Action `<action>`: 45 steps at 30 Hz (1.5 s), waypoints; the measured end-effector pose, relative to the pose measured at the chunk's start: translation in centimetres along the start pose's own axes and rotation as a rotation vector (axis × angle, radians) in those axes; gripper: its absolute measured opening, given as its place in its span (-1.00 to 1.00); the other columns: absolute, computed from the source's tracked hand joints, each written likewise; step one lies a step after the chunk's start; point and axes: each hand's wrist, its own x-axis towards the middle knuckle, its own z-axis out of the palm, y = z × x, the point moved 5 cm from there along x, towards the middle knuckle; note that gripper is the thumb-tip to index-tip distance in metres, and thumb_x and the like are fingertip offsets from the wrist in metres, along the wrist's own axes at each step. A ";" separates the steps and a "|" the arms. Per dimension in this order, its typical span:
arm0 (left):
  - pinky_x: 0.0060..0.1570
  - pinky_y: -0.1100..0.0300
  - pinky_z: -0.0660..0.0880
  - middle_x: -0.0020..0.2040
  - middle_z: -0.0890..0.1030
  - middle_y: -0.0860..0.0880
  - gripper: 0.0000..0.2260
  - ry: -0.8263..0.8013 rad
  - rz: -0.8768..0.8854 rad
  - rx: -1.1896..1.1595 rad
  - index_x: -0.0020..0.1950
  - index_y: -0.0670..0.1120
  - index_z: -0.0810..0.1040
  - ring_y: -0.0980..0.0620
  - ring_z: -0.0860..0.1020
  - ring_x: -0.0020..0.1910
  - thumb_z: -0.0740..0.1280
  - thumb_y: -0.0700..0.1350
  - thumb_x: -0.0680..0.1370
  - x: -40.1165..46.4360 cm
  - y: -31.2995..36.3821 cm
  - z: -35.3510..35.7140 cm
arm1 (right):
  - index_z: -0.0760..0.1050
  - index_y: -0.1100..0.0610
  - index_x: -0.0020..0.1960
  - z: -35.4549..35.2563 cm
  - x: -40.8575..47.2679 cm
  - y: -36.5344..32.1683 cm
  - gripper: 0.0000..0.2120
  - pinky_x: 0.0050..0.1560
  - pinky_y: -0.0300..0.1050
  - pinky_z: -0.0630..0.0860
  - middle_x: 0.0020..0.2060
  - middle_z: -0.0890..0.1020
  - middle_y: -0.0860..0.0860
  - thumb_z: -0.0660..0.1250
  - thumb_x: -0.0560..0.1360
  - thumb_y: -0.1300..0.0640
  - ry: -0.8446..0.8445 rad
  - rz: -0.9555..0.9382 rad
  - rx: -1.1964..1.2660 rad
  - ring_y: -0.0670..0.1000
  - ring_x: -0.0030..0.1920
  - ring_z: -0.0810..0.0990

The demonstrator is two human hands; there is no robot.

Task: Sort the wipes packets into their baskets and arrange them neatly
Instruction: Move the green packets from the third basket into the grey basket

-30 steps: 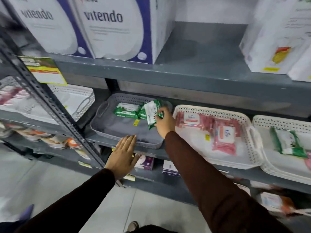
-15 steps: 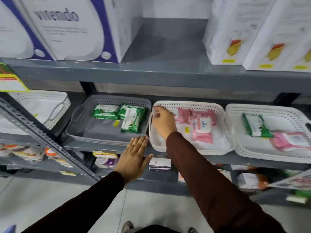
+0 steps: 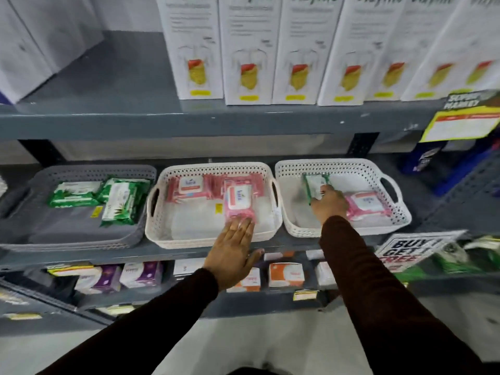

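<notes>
A person's right hand (image 3: 328, 204) closes on a soft, light green-and-white plastic wipes packet (image 3: 315, 187) in the right-hand white perforated basket (image 3: 400, 212), best pinched by its edge; the left hand (image 3: 232, 250) hovers flat and empty.

Three baskets: one grey basket (image 3: 81, 171), two white baskets (image 3: 216, 169), three green wipes packets (image 3: 74, 194), about three pink wipes packets (image 3: 239, 204), two hands (image 3: 232, 255)
</notes>
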 end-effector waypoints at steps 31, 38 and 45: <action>0.50 0.05 -0.04 0.55 0.22 -0.15 -0.36 -0.013 -0.264 0.080 0.55 -0.22 0.19 -0.12 0.12 0.54 0.02 0.20 0.63 -10.1 -13.8 -3.8 | 0.40 -0.03 -0.03 2.3 -7.4 -13.5 -0.59 -0.12 -0.01 0.59 -0.08 0.68 0.05 0.54 0.26 -0.04 0.141 -0.254 0.467 0.13 -0.12 0.65; 0.47 -0.06 0.11 0.51 0.30 -0.21 -0.32 -0.039 -0.391 0.087 0.53 -0.25 0.21 -0.18 0.24 0.50 -0.03 0.23 0.61 -15.3 -22.4 -5.6 | 0.51 0.05 -0.04 11.3 -16.4 -27.6 -0.69 -0.17 -0.14 0.43 -0.08 0.63 -0.05 0.54 0.29 0.04 -0.170 -0.531 0.434 0.05 -0.11 0.57; 0.49 -0.03 0.14 0.48 0.34 -0.21 -0.30 -0.032 -0.525 0.089 0.52 -0.25 0.24 -0.17 0.28 0.48 -0.09 0.25 0.60 -21.5 -31.7 -7.9 | 0.51 0.02 -0.08 20.5 -22.3 -39.0 -0.68 -0.11 -0.07 0.51 -0.05 0.68 0.04 0.52 0.26 -0.06 -0.358 -0.684 0.228 0.15 -0.01 0.62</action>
